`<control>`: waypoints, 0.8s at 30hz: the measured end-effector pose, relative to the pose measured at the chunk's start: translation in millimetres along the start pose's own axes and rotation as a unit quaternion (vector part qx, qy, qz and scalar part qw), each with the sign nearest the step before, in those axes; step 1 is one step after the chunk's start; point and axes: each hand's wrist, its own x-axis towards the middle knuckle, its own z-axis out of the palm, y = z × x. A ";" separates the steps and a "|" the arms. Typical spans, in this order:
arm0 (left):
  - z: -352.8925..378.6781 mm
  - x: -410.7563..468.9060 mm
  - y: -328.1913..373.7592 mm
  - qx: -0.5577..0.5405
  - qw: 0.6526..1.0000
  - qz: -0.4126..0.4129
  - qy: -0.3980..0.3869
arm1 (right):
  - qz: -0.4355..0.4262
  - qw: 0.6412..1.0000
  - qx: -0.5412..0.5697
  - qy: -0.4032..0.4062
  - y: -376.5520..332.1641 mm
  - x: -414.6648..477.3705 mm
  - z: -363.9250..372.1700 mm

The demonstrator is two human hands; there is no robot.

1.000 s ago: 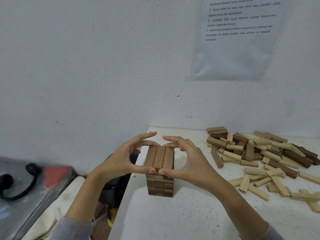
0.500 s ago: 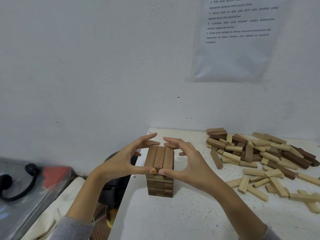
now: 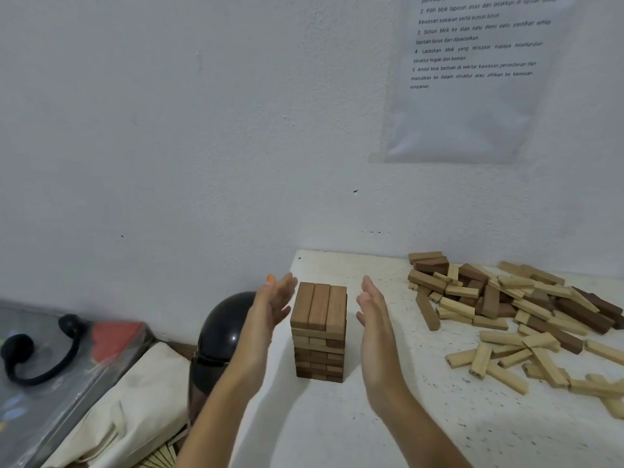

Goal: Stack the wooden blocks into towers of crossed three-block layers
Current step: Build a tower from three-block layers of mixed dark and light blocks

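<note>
Brown wooden tower of crossed block layers (image 3: 319, 332) stands on the white speckled bench (image 3: 337, 430). My left hand (image 3: 271, 307) at 9 o'clock and right hand (image 3: 371, 310) at 3 o'clock flank it, grip apart, empty. I judge the top layer complete; next I must reach the heap of loose pale and dark wooden blocks (image 3: 506, 309) at 2 o'clock.

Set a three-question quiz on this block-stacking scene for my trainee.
1. True or false: the left hand grips a block pulled from the tower.
2. Seen from the camera, the loose blocks lie: A) left of the tower, B) right of the tower, C) on top of the tower.
3. Fill in: the top layer shows ___ blocks side by side.

Key: 1 false, the hand is flat and holds nothing; 2 B; 3 three.
</note>
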 end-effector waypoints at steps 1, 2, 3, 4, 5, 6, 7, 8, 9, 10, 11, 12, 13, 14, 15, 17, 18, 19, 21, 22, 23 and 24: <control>3.1 -2.2 -4.5 -0.007 1.000 -0.003 0.006 | 0.006 1.000 0.012 0.003 1.1 -1.1 5.5; 6.0 -7.7 -8.0 -0.011 1.000 0.001 0.012 | 0.010 1.000 0.021 0.008 3.3 -1.3 11.1; 11.1 -6.7 -9.5 -0.016 1.000 0.008 0.013 | 0.010 1.000 0.023 0.011 5.2 -1.3 16.8; 14.8 -9.4 -9.5 -0.023 1.000 0.011 0.015 | 0.012 1.000 0.020 0.013 7.4 -0.7 21.8; 18.5 -8.9 -9.6 -0.028 1.000 0.009 0.012 | 0.018 1.000 0.015 0.010 9.9 -0.1 26.0; 22.3 -10.6 -6.9 -0.033 0.999 0.010 0.012 | 0.028 1.000 0.015 0.004 13.9 1.0 29.5; 23.7 -9.7 -8.5 -0.038 0.999 0.010 0.015 | 0.036 0.999 0.018 0.001 18.5 2.4 32.2; 25.3 -11.2 -7.6 -0.047 0.999 0.008 0.018 | 0.043 0.999 0.023 0.006 22.2 3.7 34.3; 26.3 -11.1 -8.9 -0.054 0.998 0.003 0.019 | 0.046 0.999 0.026 0.011 25.1 4.8 35.9; 27.1 -12.1 -8.2 -0.054 0.998 0.003 0.021 | 0.049 0.998 0.028 0.013 26.2 4.9 37.1; 27.5 -11.5 -9.2 -0.055 0.998 0.000 0.022 | 0.049 0.998 0.029 0.014 27.1 4.9 38.0; 28.3 -12.7 -8.6 -0.056 0.998 -0.001 0.022 | 0.050 0.998 0.029 0.018 28.4 5.0 38.7; 28.9 -12.7 -9.4 -0.061 0.998 -0.003 0.024 | 0.051 0.998 0.029 0.019 29.5 5.0 39.4; 30.3 -14.7 -7.4 -0.068 0.997 -0.005 0.023 | 0.052 0.998 0.030 0.017 30.5 5.3 40.0; 30.4 -15.1 -7.8 -0.077 0.997 -0.006 0.023 | 0.053 0.998 0.031 0.015 31.5 5.8 40.2; 30.3 -16.0 -7.0 -0.085 0.996 -0.001 0.030 | 0.051 0.998 0.044 0.016 30.8 6.3 40.0; 30.8 -17.2 -5.6 -0.086 0.996 0.002 0.033 | 0.048 0.998 0.048 0.015 29.6 6.3 39.4; 31.0 -16.3 -6.6 -0.083 0.996 0.004 0.033 | 0.046 0.998 0.047 0.017 29.7 6.7 39.2; 32.8 -17.5 -6.6 -0.093 0.995 -0.001 0.029 | 0.050 0.997 0.053 0.021 31.1 7.2 39.1; 34.1 -18.6 -5.2 -0.102 0.994 -0.003 0.026 | 0.053 0.997 0.054 0.015 30.7 6.6 39.2; 34.4 -17.9 -6.5 -0.108 0.994 -0.002 0.025 | 0.052 0.997 0.055 0.005 28.8 5.4 38.9; 34.7 -17.7 -6.7 -0.105 0.994 0.001 0.026 | 0.052 0.997 0.061 -0.003 26.6 5.0 37.7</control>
